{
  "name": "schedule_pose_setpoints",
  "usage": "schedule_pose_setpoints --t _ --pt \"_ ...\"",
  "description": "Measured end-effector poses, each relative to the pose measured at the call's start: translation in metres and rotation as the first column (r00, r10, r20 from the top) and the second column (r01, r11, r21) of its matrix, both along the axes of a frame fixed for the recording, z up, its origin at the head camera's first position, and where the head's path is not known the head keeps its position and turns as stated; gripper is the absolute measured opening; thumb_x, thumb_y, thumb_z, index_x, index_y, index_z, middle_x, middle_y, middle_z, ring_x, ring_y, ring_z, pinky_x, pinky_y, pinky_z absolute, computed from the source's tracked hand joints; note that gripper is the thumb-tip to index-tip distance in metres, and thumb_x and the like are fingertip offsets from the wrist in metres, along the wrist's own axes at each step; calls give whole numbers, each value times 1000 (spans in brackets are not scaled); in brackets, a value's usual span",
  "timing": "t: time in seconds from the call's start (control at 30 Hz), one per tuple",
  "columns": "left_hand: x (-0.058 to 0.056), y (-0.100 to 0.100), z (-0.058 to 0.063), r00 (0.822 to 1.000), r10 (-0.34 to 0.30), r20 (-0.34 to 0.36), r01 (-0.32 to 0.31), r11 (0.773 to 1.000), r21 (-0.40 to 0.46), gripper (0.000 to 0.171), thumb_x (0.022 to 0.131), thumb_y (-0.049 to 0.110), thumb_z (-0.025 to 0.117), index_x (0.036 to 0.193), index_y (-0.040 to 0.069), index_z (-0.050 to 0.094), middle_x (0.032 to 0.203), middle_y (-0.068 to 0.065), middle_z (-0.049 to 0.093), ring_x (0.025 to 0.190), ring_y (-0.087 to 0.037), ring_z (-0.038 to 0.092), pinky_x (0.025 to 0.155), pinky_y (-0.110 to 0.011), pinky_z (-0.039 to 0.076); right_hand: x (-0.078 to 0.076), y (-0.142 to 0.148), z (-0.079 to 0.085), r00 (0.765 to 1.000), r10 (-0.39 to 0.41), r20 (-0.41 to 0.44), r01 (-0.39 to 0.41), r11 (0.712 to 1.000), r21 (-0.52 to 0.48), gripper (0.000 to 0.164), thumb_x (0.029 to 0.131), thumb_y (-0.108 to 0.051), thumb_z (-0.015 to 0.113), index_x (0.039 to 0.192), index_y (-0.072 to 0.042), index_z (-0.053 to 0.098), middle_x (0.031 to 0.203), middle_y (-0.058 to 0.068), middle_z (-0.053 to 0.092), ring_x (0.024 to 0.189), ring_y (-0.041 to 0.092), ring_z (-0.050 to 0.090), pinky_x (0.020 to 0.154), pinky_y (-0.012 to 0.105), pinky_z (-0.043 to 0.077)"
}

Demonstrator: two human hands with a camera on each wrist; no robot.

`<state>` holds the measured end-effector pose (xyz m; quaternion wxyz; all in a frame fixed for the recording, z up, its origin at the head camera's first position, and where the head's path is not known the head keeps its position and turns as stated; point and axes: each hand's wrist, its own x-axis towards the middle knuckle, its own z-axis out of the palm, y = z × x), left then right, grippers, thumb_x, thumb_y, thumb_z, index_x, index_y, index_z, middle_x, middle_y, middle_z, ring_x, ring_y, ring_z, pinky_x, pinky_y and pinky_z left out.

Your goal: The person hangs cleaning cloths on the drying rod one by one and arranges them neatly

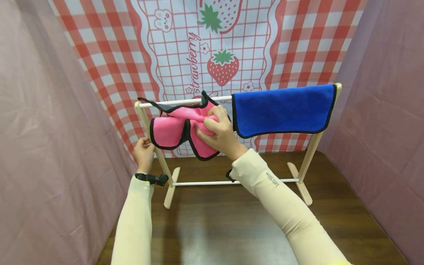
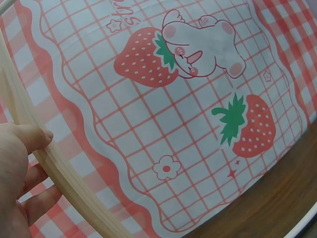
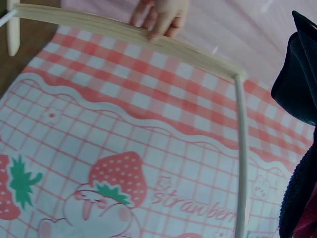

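A pink towel with black edging (image 1: 167, 133) is bunched in my right hand (image 1: 221, 131), which grips its middle. Its corners hang loose in front of the rack's left half. At the right edge of the right wrist view, the towel's dark underside (image 3: 297, 79) shows beside the white top bar (image 3: 241, 148), apart from it. My left hand (image 1: 144, 154) holds the rack's left wooden post (image 1: 163, 162), thumb on one side and fingers on the other, as the left wrist view shows. A blue towel with black edging (image 1: 283, 110) is draped over the bar's right half.
The rack's wooden feet (image 1: 172, 189) stand on a brown wooden table (image 1: 228, 228), joined by a low white rod (image 1: 205, 183). Behind it hangs a strawberry-print cloth (image 1: 179, 66). Pinkish curtains (image 1: 66, 154) close off both sides.
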<state>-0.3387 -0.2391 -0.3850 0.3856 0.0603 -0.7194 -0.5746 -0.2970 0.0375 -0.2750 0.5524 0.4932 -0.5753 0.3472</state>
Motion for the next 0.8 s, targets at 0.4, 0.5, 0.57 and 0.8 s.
schedule_pose_setpoints --t 0.4,0.5,0.57,0.8 --pt "1 0 -1 1000 -4 13 4 1000 22 20 85 -7 70 102 -13 65 96 -23 66 69 5 52 60 -7 45 -19 -11 40 1000 -18 -4 18 995 -96 39 81 -2 75 63 -5 41 78 18 47 74 34 43 60 38 34" --pt "1 0 -1 1000 -3 10 3 1000 16 19 85 -6 70 102 -13 65 97 -24 66 69 6 52 59 -7 45 -27 -11 45 999 -53 8 53 993 -102 39 82 -4 76 65 -5 42 80 19 48 75 34 43 63 39 33" --pt "1 0 -1 1000 2 11 -2 1000 5 18 85 -6 71 101 -13 66 97 -24 66 68 7 52 59 -7 45 -33 -11 48 996 -88 25 90 991 -95 37 84 -6 76 67 -4 43 81 18 48 77 35 43 65 40 33" --pt "1 -2 -1 1000 4 25 -3 999 -34 18 85 -6 70 101 -12 66 99 -26 67 67 8 52 58 -7 44 -45 -11 55 956 -235 176 236 972 14 31 91 -18 72 76 -2 51 90 20 50 83 37 44 74 44 33"
